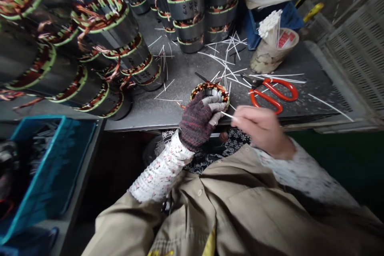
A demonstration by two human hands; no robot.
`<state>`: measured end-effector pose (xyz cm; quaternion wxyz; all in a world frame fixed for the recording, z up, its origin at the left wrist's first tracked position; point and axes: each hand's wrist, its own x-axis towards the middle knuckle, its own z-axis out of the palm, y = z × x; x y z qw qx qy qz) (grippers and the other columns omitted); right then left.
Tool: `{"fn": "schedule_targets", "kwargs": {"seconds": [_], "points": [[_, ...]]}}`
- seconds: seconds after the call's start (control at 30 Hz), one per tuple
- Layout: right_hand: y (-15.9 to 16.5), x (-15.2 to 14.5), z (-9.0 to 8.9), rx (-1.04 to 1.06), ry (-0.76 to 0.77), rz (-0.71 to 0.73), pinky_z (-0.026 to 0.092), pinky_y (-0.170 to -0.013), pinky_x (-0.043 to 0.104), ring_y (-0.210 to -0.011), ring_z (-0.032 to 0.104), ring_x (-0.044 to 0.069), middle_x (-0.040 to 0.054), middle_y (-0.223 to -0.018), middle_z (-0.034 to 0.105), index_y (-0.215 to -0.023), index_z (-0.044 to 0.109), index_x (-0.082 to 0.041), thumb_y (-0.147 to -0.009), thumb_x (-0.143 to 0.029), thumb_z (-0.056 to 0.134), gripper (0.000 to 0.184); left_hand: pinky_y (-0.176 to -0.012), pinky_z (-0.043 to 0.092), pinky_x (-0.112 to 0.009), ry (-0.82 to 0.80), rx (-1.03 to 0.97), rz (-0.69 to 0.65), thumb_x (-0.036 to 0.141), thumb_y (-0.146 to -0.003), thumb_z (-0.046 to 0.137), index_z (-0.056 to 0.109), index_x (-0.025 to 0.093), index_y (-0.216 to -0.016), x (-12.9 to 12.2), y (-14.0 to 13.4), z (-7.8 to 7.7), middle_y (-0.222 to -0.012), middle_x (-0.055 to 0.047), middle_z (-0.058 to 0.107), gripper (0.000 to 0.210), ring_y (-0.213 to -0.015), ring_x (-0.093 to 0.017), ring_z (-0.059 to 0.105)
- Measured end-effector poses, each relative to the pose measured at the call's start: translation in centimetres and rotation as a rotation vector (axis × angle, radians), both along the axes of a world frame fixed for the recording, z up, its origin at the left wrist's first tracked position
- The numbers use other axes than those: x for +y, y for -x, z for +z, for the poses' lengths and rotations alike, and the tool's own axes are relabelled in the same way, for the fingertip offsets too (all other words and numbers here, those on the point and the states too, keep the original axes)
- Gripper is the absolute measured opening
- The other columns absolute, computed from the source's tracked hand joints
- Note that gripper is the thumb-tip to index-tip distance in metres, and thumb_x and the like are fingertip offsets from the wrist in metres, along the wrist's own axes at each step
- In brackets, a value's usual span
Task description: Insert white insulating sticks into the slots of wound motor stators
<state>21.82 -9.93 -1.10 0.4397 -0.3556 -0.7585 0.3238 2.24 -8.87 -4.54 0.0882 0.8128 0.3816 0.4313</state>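
Note:
At the bench's front edge, a small motor stator point(222, 89) with copper windings and a pale green insulated rim lies under my left hand point(200, 118). That hand wears a dark knitted glove with light-coloured fingers, and they wrap over the stator's near side and opening. My right hand point(261, 128) is bare. Its thumb and fingers pinch a thin white cable tie point(227, 115), which reaches toward the stator's right rim. Where the tie's far end sits is hard to make out. Red-handled scissors point(279, 90) lie just beyond my right hand.
Tall stacks of stators point(187, 20) stand at the back and left point(117, 40). Loose white strips point(225, 62) litter the bench. A round cup point(270, 58) of white ties stands back right, near a blue bin point(288, 16). A teal crate point(75, 144) sits lower left.

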Motion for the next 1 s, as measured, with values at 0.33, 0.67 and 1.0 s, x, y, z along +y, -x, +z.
{"fn": "schedule_targets", "kwargs": {"seconds": [0.33, 0.67, 1.0], "points": [[-2.4, -0.6, -1.4, 0.334, 0.491, 0.188, 0.049, -0.057, 0.031, -0.062, 0.056, 0.015, 0.001, -0.066, 0.058, -0.068, 0.06, -0.021, -0.097, -0.049, 0.062, 0.04, -0.095, 0.064, -0.047, -0.036, 0.137, 0.109, 0.031, -0.1, 0.061, 0.061, 0.026, -0.093, -0.4, 0.4, -0.2, -0.1, -0.003, 0.074, 0.009, -0.106, -0.02, 0.073], [3.5, 5.5, -0.7, 0.426, 0.265, -0.071, 0.053, -0.065, 0.032, -0.07, 0.06, 0.015, 0.0022, -0.076, 0.059, -0.075, 0.051, -0.023, -0.097, -0.054, 0.053, 0.038, -0.122, 0.04, -0.064, -0.142, 0.27, 0.11, 0.027, -0.098, 0.06, 0.063, 0.02, -0.114, -1.4, -2.7, -0.8, -0.12, -0.01, 0.074, 0.018, -0.125, -0.029, 0.065], [0.3, 0.4, -5.8, -0.195, -0.38, -0.25, 0.058, -0.069, 0.035, -0.079, 0.068, 0.019, 0.0083, -0.099, 0.07, -0.099, 0.072, -0.022, -0.094, -0.018, 0.055, 0.018, -0.082, 0.061, -0.033, -0.186, 0.575, -0.174, 0.023, -0.1, 0.054, 0.059, 0.02, -0.137, 0.5, 4.7, 3.2, -0.112, -0.008, 0.077, 0.037, -0.099, -0.022, 0.074]]}}
